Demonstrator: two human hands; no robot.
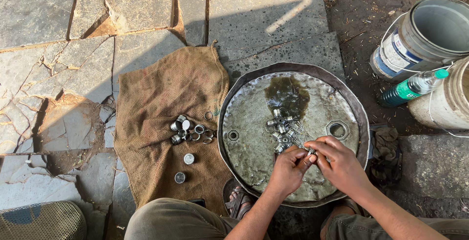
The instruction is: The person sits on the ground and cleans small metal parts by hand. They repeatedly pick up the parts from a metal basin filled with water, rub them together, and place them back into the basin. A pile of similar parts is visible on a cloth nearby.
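- Head view: my left hand [288, 169] and right hand [339, 164] meet over the round metal tray [244, 171], fingertips pinched together on one small metal part [310, 152]; I cannot tell its exact shape.
- I judge I'm mid-way through working one piece; the next move calls for a steady pinch.
- The wet pile of metal rings [282, 130] lies just beyond my fingers, beside the dark oily puddle [287, 93].
- Finished-looking rings [190, 131] sit on burlap sacking [161, 103]; bucket [425, 34] and bottle [413, 87] stand well apart, nothing blocking.
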